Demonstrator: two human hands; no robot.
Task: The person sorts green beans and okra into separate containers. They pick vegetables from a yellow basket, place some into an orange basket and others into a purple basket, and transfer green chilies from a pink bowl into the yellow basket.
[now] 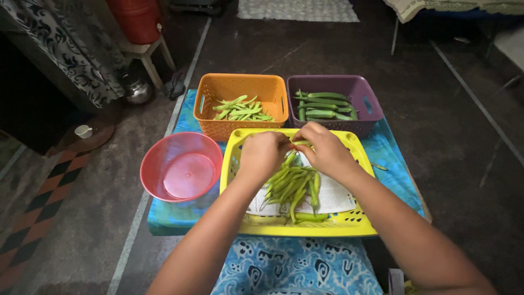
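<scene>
Both my hands meet over a yellow tray (236,164) lined with newspaper (334,198). My left hand (263,155) and my right hand (323,150) together pinch one green bean pod (300,143) between their fingertips. Below them a pile of green bean pods (292,186) lies on the paper. Behind the tray an orange basket (240,84) holds flat green pods (240,109), and a purple basket (360,87) holds okra (323,106).
An empty pink bowl (181,165) stands left of the tray on a blue patterned cloth (401,180) over a low table. A stool with a red container (136,19) and a metal pot (136,90) are at the back left on the dark floor.
</scene>
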